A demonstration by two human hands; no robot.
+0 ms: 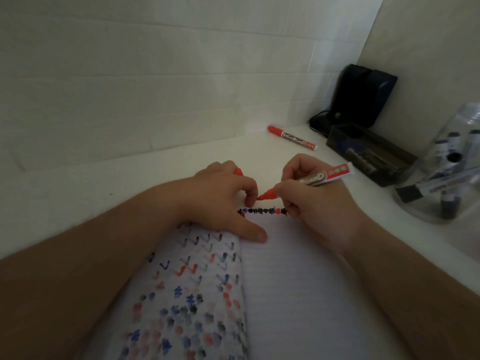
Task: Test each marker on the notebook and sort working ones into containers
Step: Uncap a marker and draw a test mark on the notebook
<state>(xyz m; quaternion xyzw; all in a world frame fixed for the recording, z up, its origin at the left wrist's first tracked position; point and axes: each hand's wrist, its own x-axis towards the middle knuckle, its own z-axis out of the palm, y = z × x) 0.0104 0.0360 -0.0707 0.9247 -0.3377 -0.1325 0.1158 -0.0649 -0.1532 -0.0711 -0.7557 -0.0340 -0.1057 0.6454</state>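
An open notebook (285,281) lies in front of me, its left page full of red, blue and black test marks. A row of scribbles (262,211) runs along the top of the right page. My right hand (314,203) grips an uncapped red whiteboard marker (322,176), its tip just above that row. My left hand (226,201) rests on the notebook with the thumb pressing the page, and its curled fingers hold the red cap (238,172). Another capped red marker (292,137) lies by the wall.
A dark rectangular tray (368,154) holding markers sits at the right. A clear plastic jar (446,167) with dark markers lies on its side at the far right. A black device (363,97) with a cable stands in the corner. White walls close the back and right.
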